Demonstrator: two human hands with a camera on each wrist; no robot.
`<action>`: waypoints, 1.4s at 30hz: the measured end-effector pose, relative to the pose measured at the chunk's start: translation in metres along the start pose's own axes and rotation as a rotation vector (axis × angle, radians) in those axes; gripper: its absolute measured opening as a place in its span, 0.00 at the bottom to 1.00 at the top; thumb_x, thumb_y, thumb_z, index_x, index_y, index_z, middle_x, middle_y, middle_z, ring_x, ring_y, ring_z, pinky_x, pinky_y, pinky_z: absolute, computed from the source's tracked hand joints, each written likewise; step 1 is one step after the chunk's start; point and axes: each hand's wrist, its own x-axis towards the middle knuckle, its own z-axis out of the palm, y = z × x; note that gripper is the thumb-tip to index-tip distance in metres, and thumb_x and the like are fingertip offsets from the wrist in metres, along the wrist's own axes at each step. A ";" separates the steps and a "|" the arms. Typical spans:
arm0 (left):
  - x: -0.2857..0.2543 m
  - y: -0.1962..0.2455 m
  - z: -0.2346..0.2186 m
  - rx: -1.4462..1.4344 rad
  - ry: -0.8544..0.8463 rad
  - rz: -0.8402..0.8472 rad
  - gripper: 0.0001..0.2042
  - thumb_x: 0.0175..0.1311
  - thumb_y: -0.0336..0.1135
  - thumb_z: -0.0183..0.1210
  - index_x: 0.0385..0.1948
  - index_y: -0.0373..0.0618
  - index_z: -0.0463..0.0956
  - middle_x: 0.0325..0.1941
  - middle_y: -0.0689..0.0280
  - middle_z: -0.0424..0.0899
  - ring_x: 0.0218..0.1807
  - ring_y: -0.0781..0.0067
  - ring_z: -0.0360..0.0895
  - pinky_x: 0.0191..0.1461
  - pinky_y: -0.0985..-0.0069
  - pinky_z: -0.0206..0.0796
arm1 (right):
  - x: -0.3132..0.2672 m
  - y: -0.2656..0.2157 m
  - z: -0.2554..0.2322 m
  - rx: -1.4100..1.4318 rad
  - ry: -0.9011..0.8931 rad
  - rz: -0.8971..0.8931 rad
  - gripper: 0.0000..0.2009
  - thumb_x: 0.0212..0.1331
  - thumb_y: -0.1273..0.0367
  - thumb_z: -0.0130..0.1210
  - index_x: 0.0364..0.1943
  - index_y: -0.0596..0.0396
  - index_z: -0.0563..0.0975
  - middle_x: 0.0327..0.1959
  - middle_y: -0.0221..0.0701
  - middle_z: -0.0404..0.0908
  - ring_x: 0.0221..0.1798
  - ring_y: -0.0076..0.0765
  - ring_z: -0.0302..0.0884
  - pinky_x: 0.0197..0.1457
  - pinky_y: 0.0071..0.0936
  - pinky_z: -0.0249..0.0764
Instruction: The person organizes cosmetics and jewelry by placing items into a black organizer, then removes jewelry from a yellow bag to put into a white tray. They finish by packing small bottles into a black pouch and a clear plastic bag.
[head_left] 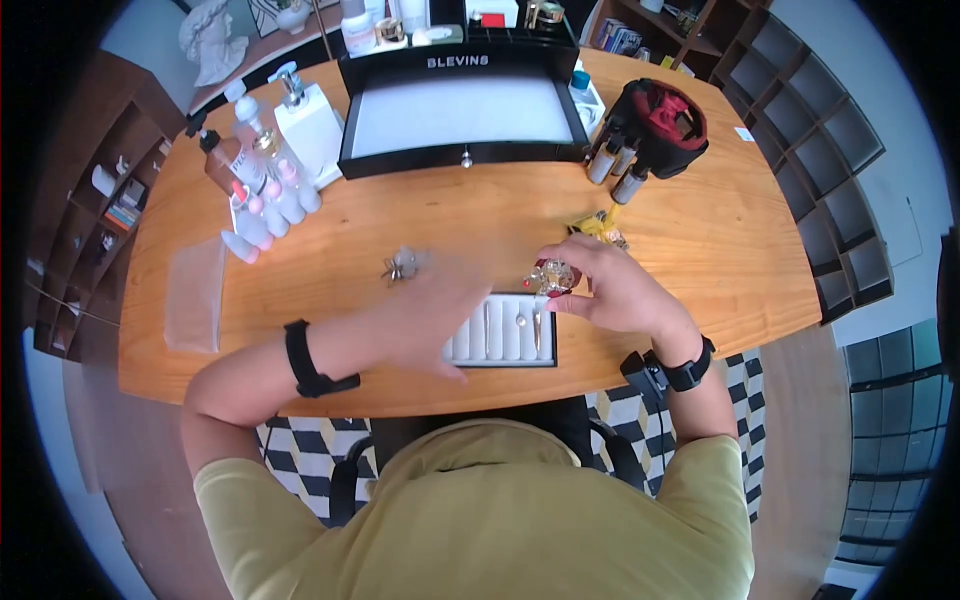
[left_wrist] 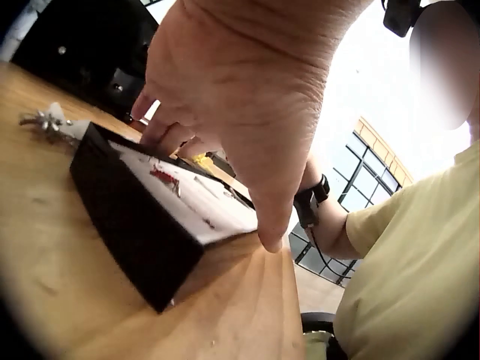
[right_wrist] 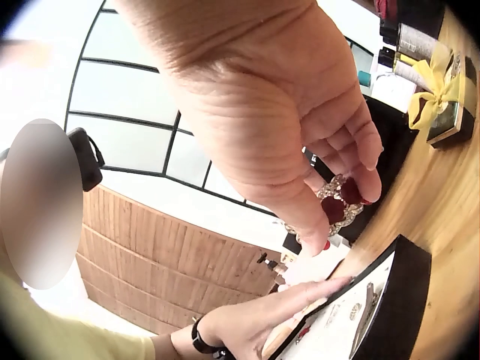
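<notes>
My right hand [head_left: 622, 287] pinches a crystal-studded ornament [right_wrist: 343, 210] with dark red stones between thumb and fingers, just above the far right corner of a black jewelry tray [head_left: 555, 345]. White padded slots line the tray, and slim gold and silver pieces lie in them. A small red piece [left_wrist: 165, 178] also lies inside, seen in the left wrist view. My left hand [head_left: 440, 310] is blurred over the tray's left part, its fingers fairly straight with nothing seen in them. Left of the tray, a silver piece with thin legs [head_left: 393, 270] lies beside something whitish.
Behind the hands stands a black organizer with its drawer [head_left: 460, 115] pulled out. Bottles [head_left: 265, 190] crowd the back left, near a translucent pouch [head_left: 194, 295]. At the right are a black-and-red bag [head_left: 668, 120], small bottles [head_left: 630, 184] and a yellow-ribboned box [right_wrist: 450, 112].
</notes>
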 end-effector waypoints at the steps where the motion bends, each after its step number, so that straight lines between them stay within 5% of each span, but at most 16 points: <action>1: 0.000 0.001 0.004 -0.029 -0.025 -0.028 0.47 0.41 0.53 0.70 0.60 0.29 0.58 0.57 0.47 0.69 0.59 0.48 0.66 0.65 0.60 0.56 | 0.000 0.000 -0.002 -0.006 0.009 -0.002 0.23 0.47 0.70 0.68 0.50 0.56 0.74 0.43 0.39 0.76 0.42 0.44 0.77 0.43 0.31 0.75; 9: -0.001 -0.001 -0.042 -0.192 -0.055 -0.176 0.47 0.40 0.51 0.70 0.61 0.32 0.58 0.58 0.45 0.67 0.62 0.46 0.64 0.67 0.61 0.55 | -0.025 0.023 -0.021 -0.012 0.245 0.015 0.24 0.45 0.69 0.69 0.50 0.54 0.75 0.38 0.33 0.77 0.36 0.34 0.75 0.32 0.24 0.70; 16: 0.031 -0.092 -0.122 0.015 0.327 -0.140 0.46 0.39 0.45 0.72 0.63 0.37 0.58 0.57 0.49 0.67 0.59 0.50 0.66 0.64 0.66 0.58 | -0.045 0.023 -0.034 0.009 0.261 0.116 0.23 0.46 0.71 0.68 0.49 0.57 0.74 0.39 0.39 0.77 0.39 0.43 0.77 0.45 0.32 0.74; 17: 0.043 -0.089 -0.145 -0.059 0.198 -0.265 0.45 0.40 0.44 0.71 0.63 0.36 0.58 0.57 0.50 0.67 0.59 0.52 0.67 0.63 0.68 0.59 | -0.047 0.024 -0.033 0.014 0.262 0.091 0.23 0.46 0.71 0.68 0.49 0.57 0.74 0.40 0.39 0.77 0.40 0.44 0.77 0.45 0.32 0.74; 24: 0.095 -0.170 -0.124 -0.044 0.045 -0.328 0.45 0.43 0.49 0.70 0.63 0.33 0.60 0.62 0.47 0.66 0.63 0.52 0.65 0.65 0.71 0.58 | -0.052 0.032 -0.023 0.028 0.247 0.048 0.24 0.46 0.68 0.68 0.50 0.57 0.74 0.43 0.42 0.76 0.46 0.54 0.75 0.52 0.37 0.73; 25: 0.098 -0.175 -0.117 -0.052 0.040 -0.339 0.46 0.43 0.49 0.70 0.63 0.32 0.59 0.63 0.46 0.65 0.64 0.52 0.64 0.66 0.71 0.58 | -0.053 0.035 -0.020 0.018 0.272 0.012 0.25 0.45 0.68 0.69 0.50 0.56 0.74 0.42 0.40 0.77 0.43 0.49 0.76 0.45 0.34 0.73; 27: 0.097 -0.169 -0.109 0.051 0.172 -0.289 0.42 0.42 0.49 0.70 0.60 0.36 0.65 0.59 0.50 0.70 0.61 0.53 0.68 0.64 0.70 0.61 | -0.054 0.040 -0.016 -0.001 0.324 -0.056 0.25 0.45 0.68 0.70 0.51 0.54 0.75 0.39 0.35 0.77 0.36 0.38 0.76 0.32 0.27 0.73; 29: 0.094 -0.152 -0.110 0.188 0.243 -0.296 0.38 0.42 0.50 0.71 0.56 0.39 0.72 0.57 0.52 0.73 0.59 0.54 0.70 0.62 0.69 0.63 | -0.054 0.040 -0.016 0.014 0.293 -0.037 0.25 0.45 0.67 0.70 0.50 0.54 0.75 0.39 0.36 0.77 0.36 0.39 0.76 0.32 0.28 0.73; 30: 0.093 -0.149 -0.109 0.387 0.382 -0.170 0.31 0.40 0.52 0.72 0.45 0.41 0.80 0.48 0.57 0.78 0.51 0.58 0.75 0.54 0.69 0.69 | -0.054 0.039 -0.016 0.022 0.275 -0.028 0.25 0.46 0.66 0.69 0.50 0.54 0.75 0.39 0.36 0.77 0.36 0.39 0.76 0.32 0.28 0.73; 33: 0.097 -0.137 -0.112 0.403 0.328 -0.298 0.29 0.38 0.56 0.72 0.38 0.40 0.81 0.39 0.61 0.79 0.43 0.62 0.78 0.45 0.70 0.72 | -0.045 0.043 -0.011 0.016 0.239 -0.055 0.25 0.47 0.65 0.69 0.51 0.54 0.75 0.39 0.36 0.77 0.36 0.39 0.76 0.32 0.28 0.73; 36: 0.107 -0.150 -0.103 0.445 0.378 -0.190 0.31 0.39 0.61 0.68 0.34 0.40 0.81 0.31 0.63 0.79 0.34 0.62 0.80 0.37 0.70 0.73 | -0.030 0.046 -0.006 0.054 0.222 -0.106 0.25 0.48 0.64 0.68 0.52 0.53 0.74 0.40 0.36 0.76 0.36 0.39 0.76 0.32 0.27 0.73; 39: 0.118 -0.134 -0.102 0.644 0.354 -0.598 0.33 0.42 0.67 0.63 0.31 0.38 0.81 0.30 0.63 0.80 0.32 0.62 0.81 0.35 0.69 0.74 | -0.019 0.056 0.004 0.086 0.237 -0.151 0.25 0.48 0.65 0.68 0.52 0.53 0.73 0.40 0.35 0.76 0.37 0.37 0.75 0.32 0.26 0.72; 42: 0.108 -0.111 -0.117 0.578 0.167 -0.879 0.37 0.44 0.74 0.56 0.24 0.38 0.82 0.26 0.59 0.83 0.31 0.62 0.83 0.33 0.70 0.75 | -0.019 0.054 0.002 0.164 0.155 -0.076 0.25 0.49 0.66 0.67 0.52 0.56 0.73 0.44 0.40 0.76 0.45 0.48 0.76 0.47 0.35 0.72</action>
